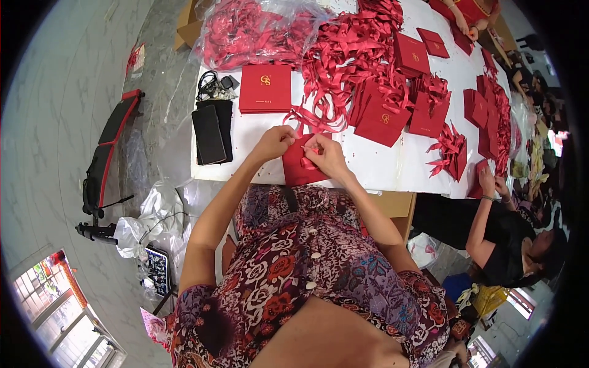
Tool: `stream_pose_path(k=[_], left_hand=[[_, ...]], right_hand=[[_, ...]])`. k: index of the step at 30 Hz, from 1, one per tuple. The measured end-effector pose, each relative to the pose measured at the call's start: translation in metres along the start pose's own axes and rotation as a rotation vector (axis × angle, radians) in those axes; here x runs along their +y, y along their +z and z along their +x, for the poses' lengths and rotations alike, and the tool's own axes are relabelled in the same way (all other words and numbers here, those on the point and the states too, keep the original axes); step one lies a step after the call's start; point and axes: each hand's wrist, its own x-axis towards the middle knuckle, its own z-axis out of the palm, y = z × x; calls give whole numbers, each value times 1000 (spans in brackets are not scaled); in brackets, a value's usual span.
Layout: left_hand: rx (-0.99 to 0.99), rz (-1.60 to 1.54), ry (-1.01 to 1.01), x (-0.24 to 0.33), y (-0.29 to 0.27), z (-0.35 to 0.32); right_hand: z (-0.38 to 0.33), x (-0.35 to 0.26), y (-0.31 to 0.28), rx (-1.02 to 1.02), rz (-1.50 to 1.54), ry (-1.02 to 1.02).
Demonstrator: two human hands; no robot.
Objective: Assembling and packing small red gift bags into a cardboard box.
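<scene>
Fingertips of the right hand (327,154) are pinched on a bit of red ribbon (308,163), right on top of a red card sleeve (299,173) lying at the near edge of the white table (392,167). The left hand (274,142) is curled in too, fingers closed on the ribbon's other end just above the sleeve's top corner, the two hands almost touching. Out from there, a neat stack of red folders (265,88) sits beyond the left hand, with two black phone-like slabs (213,130) to its left. A big tangle of loose red ribbons (346,58) sprawls behind, and more red sleeves (383,119) are scattered to the right. At the table's far right edge, another person's hands (494,184) work on a sleeve of their own.
</scene>
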Motion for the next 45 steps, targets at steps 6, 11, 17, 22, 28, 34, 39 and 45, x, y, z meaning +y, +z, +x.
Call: stream_pose_path(k=[6, 11, 17, 22, 28, 34, 39, 45], left_hand=[[-36, -24, 44, 13, -1, 3], [55, 166, -21, 47, 1, -8], [173, 280, 20, 51, 6, -10], [167, 118, 20, 39, 10, -8], [181, 206, 41, 29, 13, -7], [313, 444, 196, 45, 32, -19], [319, 346, 365, 42, 34, -21], [255, 331, 517, 42, 26, -21]], right_hand=[[2, -12, 3, 49, 7, 36], [4, -22, 6, 74, -93, 110], [5, -22, 20, 236, -251, -166], [13, 12, 18, 63, 372, 219], [12, 6, 9, 44, 358, 148], [47, -5, -44, -83, -176, -117], [63, 6, -51, -625, -96, -7], [70, 11, -56, -766, 67, -18]])
